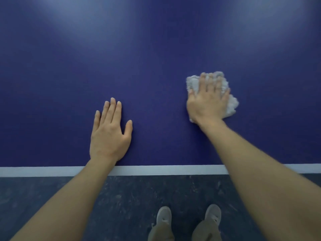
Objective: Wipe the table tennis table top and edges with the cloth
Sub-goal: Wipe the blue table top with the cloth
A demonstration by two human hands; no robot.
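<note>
Right hand (207,100) pressing flat, fingers spread, on bunched cloth (212,94) for wiping table (156,58); left hand (109,134) lying open, bracing nearby.

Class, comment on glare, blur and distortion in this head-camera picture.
Head view: pale glare streaks across the far table top; the right hand and cloth look slightly motion-blurred, the left hand sharper; the white edge line bows slightly from the wide lens.

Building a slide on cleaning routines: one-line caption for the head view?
Right hand presses a white cloth on the blue table top; left hand rests flat beside it.
</note>
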